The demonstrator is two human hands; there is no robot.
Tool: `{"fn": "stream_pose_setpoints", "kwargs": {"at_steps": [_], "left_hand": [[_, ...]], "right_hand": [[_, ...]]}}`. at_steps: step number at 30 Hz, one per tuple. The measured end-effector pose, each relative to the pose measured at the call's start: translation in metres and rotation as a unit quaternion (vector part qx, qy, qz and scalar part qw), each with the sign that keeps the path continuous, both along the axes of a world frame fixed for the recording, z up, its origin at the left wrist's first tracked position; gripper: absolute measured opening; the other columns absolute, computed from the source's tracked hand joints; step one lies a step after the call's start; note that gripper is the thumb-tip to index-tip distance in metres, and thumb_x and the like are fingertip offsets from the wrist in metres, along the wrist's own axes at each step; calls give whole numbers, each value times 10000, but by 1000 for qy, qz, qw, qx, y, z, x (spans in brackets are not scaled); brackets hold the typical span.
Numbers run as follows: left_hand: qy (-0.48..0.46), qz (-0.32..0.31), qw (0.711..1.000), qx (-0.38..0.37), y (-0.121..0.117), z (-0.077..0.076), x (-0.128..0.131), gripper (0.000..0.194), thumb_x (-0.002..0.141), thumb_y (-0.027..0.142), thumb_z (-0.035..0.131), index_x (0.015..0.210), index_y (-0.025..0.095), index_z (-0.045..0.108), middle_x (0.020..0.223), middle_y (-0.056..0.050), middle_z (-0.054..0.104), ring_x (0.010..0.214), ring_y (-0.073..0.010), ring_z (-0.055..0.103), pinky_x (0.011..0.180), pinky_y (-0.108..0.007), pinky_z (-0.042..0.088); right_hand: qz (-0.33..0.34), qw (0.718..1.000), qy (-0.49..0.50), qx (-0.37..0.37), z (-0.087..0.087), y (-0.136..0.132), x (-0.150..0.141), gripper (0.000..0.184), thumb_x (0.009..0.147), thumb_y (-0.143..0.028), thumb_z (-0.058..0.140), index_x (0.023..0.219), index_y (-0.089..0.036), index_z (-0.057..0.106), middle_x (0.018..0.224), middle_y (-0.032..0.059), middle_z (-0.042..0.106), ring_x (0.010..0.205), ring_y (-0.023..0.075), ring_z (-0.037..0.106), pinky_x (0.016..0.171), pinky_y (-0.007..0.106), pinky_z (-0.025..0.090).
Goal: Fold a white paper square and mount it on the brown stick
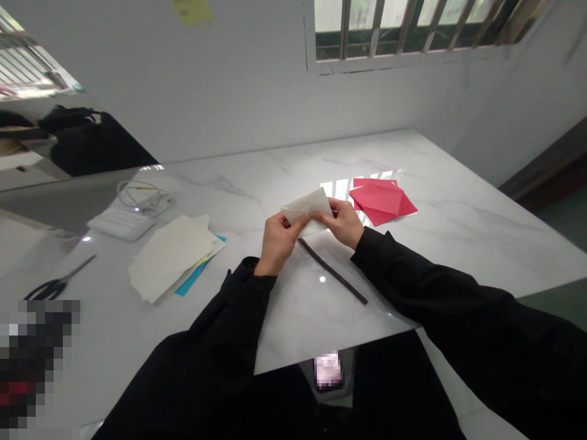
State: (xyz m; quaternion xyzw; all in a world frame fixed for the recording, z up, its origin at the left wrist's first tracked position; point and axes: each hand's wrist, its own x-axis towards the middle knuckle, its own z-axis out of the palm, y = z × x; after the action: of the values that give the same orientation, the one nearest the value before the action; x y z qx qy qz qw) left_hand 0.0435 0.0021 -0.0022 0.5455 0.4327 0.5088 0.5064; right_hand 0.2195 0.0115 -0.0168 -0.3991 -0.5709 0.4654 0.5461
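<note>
A folded piece of off-white paper (306, 206) is held up above the table between my two hands. My left hand (279, 239) pinches its lower left part, thumb in front and fingers behind. On the right side my right hand (345, 221) grips the same paper, with its thumb close to the left thumb near the lower edge. Just below the hands a thin dark brown stick (334, 271) lies slantwise on the table. The fingers behind the paper are partly hidden.
Red paper sheets (383, 200) lie to the right on the marbled table (463, 244). Cream, yellow and blue papers (172, 260) are stacked at left. Beyond them are a white box (120, 223) and a coiled cable (142, 197). Scissors (59, 282) rest at far left.
</note>
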Motion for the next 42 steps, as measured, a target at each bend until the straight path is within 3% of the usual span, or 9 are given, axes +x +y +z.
{"fn": "stream_pose_setpoints", "kwargs": {"at_steps": [17,24,42], "left_hand": [[6,-1,1000,-1,0,0,-1,630,670,612,937,1044,125,799,974,-107,815,898,-238,744,870,-365,590],[13,-5,1000,-1,-1,2,-2,600,691,589,930,1048,127,788,965,-104,811,918,-247,742,872,-373,586],[2,-3,1000,6,1,-3,-4,475,713,490,937,990,131,796,943,-82,811,877,-239,735,860,-367,590]], "right_hand": [[-16,999,-50,15,-1,-2,0,417,815,-541,811,1011,-173,795,956,69,813,882,253,733,789,361,591],[-31,998,-51,8,-2,-4,-1,386,831,-508,791,1009,-165,802,926,67,816,811,235,726,719,343,566],[-50,993,-103,32,-4,-6,0,334,865,-457,762,1031,-172,817,925,62,815,815,235,727,770,346,584]]}}
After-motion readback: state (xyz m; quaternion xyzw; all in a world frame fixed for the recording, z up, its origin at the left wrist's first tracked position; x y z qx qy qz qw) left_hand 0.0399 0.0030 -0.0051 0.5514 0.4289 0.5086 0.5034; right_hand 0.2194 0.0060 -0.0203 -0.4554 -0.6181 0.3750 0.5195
